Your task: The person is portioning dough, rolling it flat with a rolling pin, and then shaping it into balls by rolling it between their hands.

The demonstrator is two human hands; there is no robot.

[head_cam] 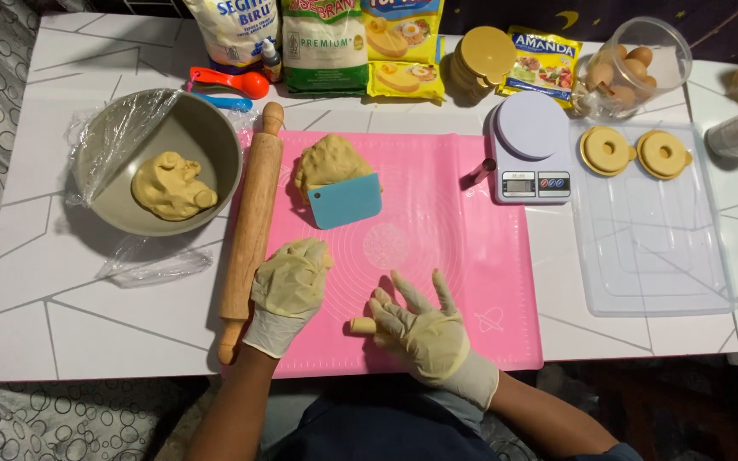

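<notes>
The gloved left hand [290, 286] is clenched around a dough lump [309, 252] on the pink mat [454, 213]. The right hand [424, 329] lies flat, fingers spread, rolling a small dough piece [361, 325].

My left hand [288, 286] and right hand [427, 333] are both in thin, slightly shiny latex-looking gloves. Under them is a pink mat [437, 222], smooth and matt, silicone by the look of it. Left of the mat lies a bare wooden rolling pin [252, 224], then a matt bowl [202, 137] with crinkly glossy cling film [113, 132]. The dough [328, 160] on the mat looks soft and lumpy, and the scraper [345, 201] is smooth plastic.
</notes>
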